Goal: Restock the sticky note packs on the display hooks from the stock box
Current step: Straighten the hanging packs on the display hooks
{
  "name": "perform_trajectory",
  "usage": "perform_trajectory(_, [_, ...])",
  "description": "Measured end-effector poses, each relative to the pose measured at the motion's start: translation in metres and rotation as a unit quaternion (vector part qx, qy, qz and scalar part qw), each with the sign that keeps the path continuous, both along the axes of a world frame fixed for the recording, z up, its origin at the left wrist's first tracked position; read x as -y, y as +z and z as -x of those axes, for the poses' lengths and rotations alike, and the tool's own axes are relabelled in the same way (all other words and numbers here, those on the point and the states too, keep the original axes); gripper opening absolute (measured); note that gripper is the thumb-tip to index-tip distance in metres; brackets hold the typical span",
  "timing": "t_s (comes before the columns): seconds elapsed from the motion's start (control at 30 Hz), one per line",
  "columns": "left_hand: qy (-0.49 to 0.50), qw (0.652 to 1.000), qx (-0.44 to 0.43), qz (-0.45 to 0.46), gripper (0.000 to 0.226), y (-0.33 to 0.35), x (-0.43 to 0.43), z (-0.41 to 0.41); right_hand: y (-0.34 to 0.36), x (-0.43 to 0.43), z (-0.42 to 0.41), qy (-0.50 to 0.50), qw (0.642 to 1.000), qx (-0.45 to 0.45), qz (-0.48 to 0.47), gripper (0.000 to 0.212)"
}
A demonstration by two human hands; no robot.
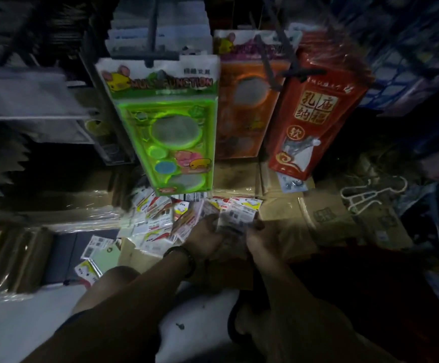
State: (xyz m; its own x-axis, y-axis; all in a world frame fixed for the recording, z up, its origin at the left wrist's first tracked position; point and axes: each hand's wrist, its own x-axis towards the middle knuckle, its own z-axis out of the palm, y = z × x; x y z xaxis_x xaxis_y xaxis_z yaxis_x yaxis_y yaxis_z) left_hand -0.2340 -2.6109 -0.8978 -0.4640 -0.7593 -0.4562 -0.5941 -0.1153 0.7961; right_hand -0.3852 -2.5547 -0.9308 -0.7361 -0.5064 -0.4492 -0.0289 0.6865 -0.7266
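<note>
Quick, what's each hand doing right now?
Left hand: holding a stack of packs.
Right hand: gripping one pack.

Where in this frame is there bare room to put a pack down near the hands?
Bare cardboard box top right of the right hand, up to the white hangers. Pale floor at lower left, beside the knee. Crowded: the loose sticky note packs left of the left hand, under the green hanging pack.
</note>
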Motion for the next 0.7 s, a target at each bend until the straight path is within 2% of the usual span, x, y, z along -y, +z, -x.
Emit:
perform_trajectory(0.07, [0.013, 1.0, -0.004, -0.011, 0.015, -0.008, 0.005, 0.013, -0.004, 0.003, 0.0, -0.014, 1.0, 0.005, 0.01, 0.016])
perform_trajectory(0.13, [0.027, 1.0, 0.003, -0.007, 0.009, -0.02, 0.005, 0.024, -0.007, 0.005, 0.001, -0.011, 1.0, 0.001, -0.004, 0.021])
perform_trajectory(0.17, [0.025, 1.0, 0.007, -0.016, 0.013, -0.024, 0.003, 0.027, -0.007, 0.005, 0.001, -0.004, 1.0, 0.002, -0.012, 0.026])
perform_trajectory(0.27, [0.069, 0.997, -0.003, -0.044, 0.051, -0.034, 0.0, 0.034, -0.003, 0.004, 0.003, -0.006, 0.999, 0.019, -0.03, 0.028])
perform_trajectory(0.37, [0.089, 0.996, 0.029, -0.007, 0.062, -0.032, -0.001, 0.037, -0.002, 0.002, 0.007, -0.012, 0.999, 0.032, -0.04, 0.029])
perform_trajectory(0.53, [0.175, 0.982, -0.009, -0.065, 0.057, -0.049, -0.004, 0.032, 0.004, -0.004, 0.001, -0.013, 0.998, 0.061, -0.009, 0.028])
perform_trajectory(0.63, [0.197, 0.965, -0.068, -0.156, 0.032, -0.016, -0.01, 0.023, 0.003, -0.016, -0.001, 0.002, 0.994, 0.108, 0.024, 0.028])
perform_trajectory(0.7, [0.197, 0.949, -0.117, -0.216, 0.025, -0.002, -0.016, 0.015, 0.014, -0.026, -0.002, -0.008, 0.989, 0.142, 0.048, 0.019])
